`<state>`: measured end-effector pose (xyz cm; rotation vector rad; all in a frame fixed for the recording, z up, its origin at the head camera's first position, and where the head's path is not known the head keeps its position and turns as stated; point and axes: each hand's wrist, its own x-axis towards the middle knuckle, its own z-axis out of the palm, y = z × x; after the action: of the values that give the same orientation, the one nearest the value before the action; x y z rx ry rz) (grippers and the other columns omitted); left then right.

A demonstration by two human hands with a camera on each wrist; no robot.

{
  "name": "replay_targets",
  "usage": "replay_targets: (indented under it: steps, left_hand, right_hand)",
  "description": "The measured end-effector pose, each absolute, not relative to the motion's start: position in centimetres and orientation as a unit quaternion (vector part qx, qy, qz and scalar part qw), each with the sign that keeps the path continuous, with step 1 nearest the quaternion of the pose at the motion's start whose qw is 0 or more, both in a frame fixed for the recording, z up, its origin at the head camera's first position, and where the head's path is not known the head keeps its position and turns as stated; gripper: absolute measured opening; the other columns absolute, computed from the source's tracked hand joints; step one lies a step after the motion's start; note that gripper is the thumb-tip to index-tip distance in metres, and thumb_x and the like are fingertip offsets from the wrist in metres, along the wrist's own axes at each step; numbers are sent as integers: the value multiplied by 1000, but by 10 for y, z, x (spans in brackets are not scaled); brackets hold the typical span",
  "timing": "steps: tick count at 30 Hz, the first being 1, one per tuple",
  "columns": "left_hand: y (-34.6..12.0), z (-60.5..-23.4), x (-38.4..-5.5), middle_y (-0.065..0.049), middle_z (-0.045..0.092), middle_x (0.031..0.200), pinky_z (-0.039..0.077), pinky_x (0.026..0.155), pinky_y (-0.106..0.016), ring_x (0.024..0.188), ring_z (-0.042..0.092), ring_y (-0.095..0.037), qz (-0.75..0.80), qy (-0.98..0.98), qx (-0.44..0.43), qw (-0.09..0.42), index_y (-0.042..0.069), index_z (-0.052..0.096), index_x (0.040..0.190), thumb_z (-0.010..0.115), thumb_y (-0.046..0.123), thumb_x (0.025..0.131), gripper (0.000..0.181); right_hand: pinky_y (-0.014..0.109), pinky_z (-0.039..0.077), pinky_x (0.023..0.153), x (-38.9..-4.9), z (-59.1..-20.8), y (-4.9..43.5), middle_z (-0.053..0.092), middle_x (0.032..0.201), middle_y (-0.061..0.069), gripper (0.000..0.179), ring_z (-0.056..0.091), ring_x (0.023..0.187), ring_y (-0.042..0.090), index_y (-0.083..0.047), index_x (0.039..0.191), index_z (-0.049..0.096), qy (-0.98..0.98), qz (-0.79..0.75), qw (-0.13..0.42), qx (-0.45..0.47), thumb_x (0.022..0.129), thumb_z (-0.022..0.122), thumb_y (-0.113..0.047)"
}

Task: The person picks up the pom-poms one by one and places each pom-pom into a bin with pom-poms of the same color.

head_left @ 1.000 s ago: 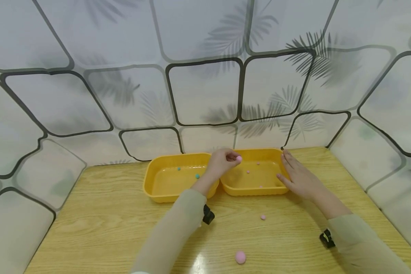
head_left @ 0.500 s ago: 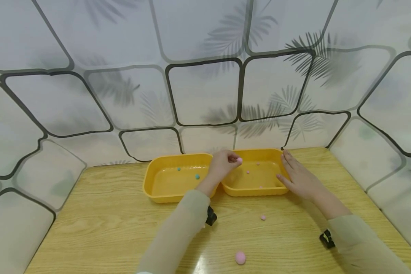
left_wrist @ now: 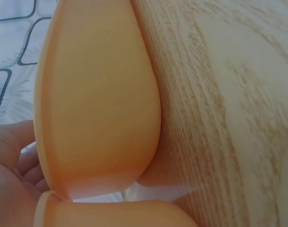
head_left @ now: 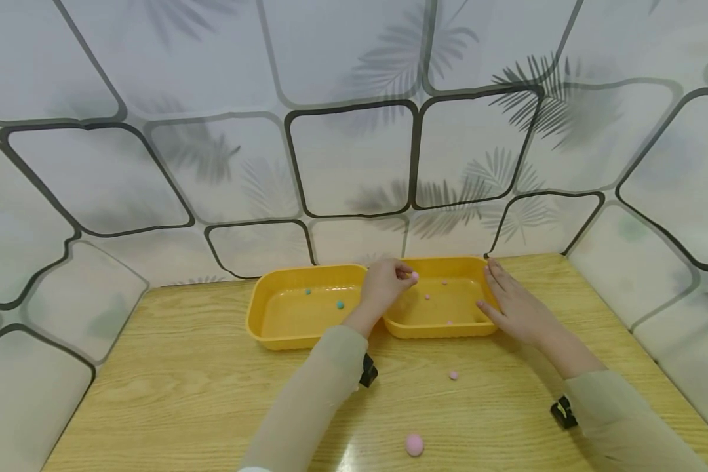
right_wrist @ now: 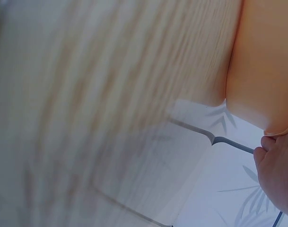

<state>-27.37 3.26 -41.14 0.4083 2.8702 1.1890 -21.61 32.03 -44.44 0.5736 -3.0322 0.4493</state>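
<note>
Above the left part of the right yellow tray, my left hand pinches a small pink ball between thumb and fingers. Several tiny pink balls lie on that tray's floor, one pink ball near the middle. My right hand rests with straight fingers along the tray's right rim, the thumb reaching over the edge. In the left wrist view the left hand shows behind the tray wall. The right wrist view catches the right hand's fingertips at the tray's rim.
A second yellow tray stands to the left with a small teal ball and a smaller one inside. On the wooden table in front lie a small pink ball and a larger pink ball. Patterned wall covering rises behind.
My left hand has shifted slightly to the right, still pinching the pink ball, and its forearm has swung right too. The right hand and the trays stay where they were.
</note>
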Motion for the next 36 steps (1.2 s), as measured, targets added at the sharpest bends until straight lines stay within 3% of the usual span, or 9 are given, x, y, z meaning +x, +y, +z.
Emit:
replay_targets:
  steps: [18, 36]
  left_hand:
    - [27, -417, -277, -13, 78, 110, 63, 86, -33, 101, 75, -28, 456, 878, 147, -4, 2, 81, 113, 77, 10, 98, 17]
    - [10, -408, -252, -15, 81, 101, 58, 71, -19, 86, 77, -26, 502, 843, 191, 10, 1, 81, 110, 75, 8, 99, 14]
  right_hand:
    - [64, 19, 131, -216, -445, 320, 6, 174, 34, 86, 12, 162, 51, 15, 164, 13, -972, 148, 14, 184, 113, 49, -44]
    - [64, 17, 131, -216, -447, 322, 5, 174, 35, 84, 11, 162, 52, 15, 163, 13, -970, 153, 21, 188, 113, 47, -43]
